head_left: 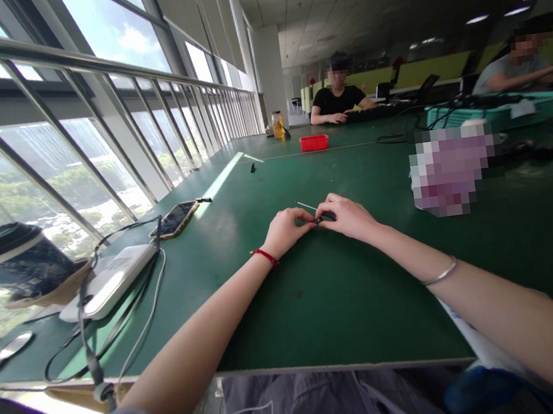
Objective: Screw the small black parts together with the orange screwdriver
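My left hand (pixel 287 229), with a red cord at its wrist, pinches a small black part (pixel 317 221) between thumb and forefinger. My right hand (pixel 347 217), a silver bangle on its wrist, meets it from the other side; its fingertips touch the same part. What looks like a slim screwdriver is also in my right hand: its thin metal shaft (pixel 305 205) points up and to the left, and its dark handle (pixel 328 215) is partly covered by the fingers. Both hands are closed, just above the green table (pixel 318 296). The part's exact kind is too small to tell.
To the left are a phone (pixel 177 219), a white power strip (pixel 119 280) with cables and a dark cup (pixel 16 262). Ahead are a small black piece (pixel 252 168), a red box (pixel 313 142) and a jar (pixel 277 126). A teal basket (pixel 501 113) stands right. Two people sit beyond.
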`<state>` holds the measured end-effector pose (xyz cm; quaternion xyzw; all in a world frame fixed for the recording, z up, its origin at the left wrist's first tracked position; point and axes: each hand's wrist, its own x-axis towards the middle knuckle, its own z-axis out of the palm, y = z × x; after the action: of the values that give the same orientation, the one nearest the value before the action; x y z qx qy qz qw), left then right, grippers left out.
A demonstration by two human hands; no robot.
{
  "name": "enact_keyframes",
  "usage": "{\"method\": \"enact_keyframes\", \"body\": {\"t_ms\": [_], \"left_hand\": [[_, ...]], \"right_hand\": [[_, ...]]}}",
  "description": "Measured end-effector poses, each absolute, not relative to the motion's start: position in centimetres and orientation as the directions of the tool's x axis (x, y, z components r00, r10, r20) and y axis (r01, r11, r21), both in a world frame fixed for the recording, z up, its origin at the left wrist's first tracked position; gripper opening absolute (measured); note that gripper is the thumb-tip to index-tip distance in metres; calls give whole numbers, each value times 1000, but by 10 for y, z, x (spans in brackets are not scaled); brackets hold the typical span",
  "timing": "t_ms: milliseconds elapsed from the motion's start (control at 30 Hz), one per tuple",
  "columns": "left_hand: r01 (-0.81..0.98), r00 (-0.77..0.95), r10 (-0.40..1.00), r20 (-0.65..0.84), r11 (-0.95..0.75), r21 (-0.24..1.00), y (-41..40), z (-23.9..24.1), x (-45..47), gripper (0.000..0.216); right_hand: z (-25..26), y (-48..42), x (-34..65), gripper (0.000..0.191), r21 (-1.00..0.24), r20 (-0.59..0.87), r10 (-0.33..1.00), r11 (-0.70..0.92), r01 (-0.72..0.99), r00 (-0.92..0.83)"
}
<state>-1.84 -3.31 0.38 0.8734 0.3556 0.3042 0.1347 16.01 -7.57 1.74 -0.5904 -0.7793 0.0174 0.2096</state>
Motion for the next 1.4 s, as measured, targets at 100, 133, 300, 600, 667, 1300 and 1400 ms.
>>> {"method": "enact_keyframes", "body": {"t_ms": [100,133,300,600,667,1300,1400], "left_hand": [[527,566,700,436,-713,462,-32,3,-19,15],[522,566,699,437,-714,466,-31,3,-19,15],[522,573,697,431,-716,464,-32,4,-20,17],[610,616,643,455,-755,241,-38,7,-18,19],[614,642,610,463,-772,166,-39,8,-17,18],[608,673,579,460,-787,101,-40,8,-17,16],[605,672,577,463,-789,104,-40,9,-16,15]], "right_hand": [[16,-75,161,15,-267,305,925,314,911,-229],[16,-75,161,15,-268,305,924,316,910,-232],[15,-75,162,15,-267,314,919,326,907,-239],[15,-72,163,18,-266,283,929,315,911,-238],[14,-72,163,19,-266,272,932,314,912,-241],[12,-71,164,19,-253,271,927,328,910,-259],[12,-71,163,19,-247,267,929,322,914,-255]]}}
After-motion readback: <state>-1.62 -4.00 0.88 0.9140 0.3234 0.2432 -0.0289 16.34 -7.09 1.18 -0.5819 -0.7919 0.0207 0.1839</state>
